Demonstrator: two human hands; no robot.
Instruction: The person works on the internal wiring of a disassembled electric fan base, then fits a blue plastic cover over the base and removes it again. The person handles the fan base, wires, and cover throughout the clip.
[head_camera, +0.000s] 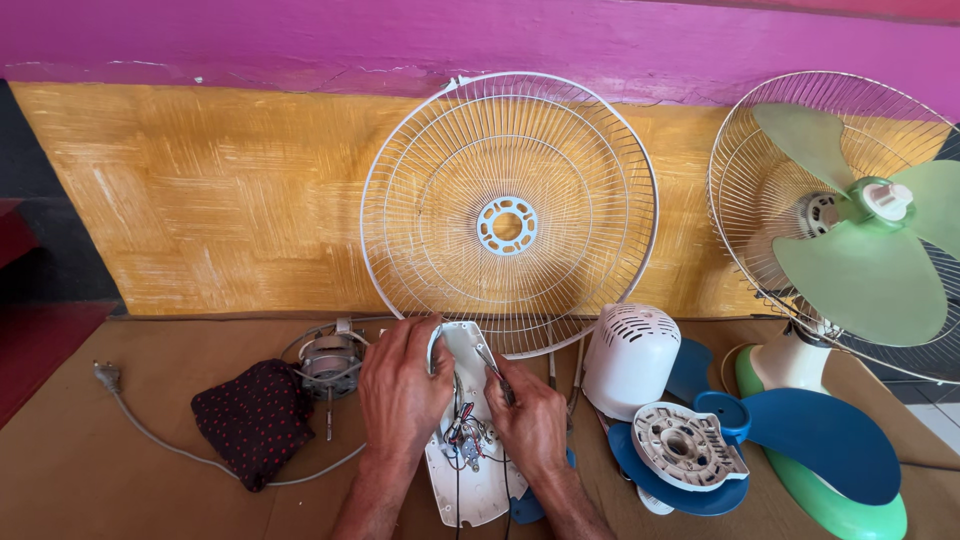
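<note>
A wall painted yellow below and magenta above stands behind a brown cardboard-covered surface (120, 470) where the person works. In the middle lies a white plastic fan housing (470, 490), opened upward, with small red and black wires (464, 432) inside it. The left hand (400, 390) lies on the upper left part of this housing, fingers together and curved over its edge, holding it steady. The right hand (530, 420) is just beside it on the right and pinches a thin metal tool (492, 368), the tip pointing into the housing; which tool it is cannot be told. Behind the hands a white wire fan guard (508, 215) leans on the wall. Left of the hands are a small electric motor (330, 362), a dark cloth with red dots (255, 420) and a grey power cord (150, 430). On the right are a white motor cover (628, 358), a blue fan blade (830, 440) and a green fan (860, 240) with its guard.
</note>
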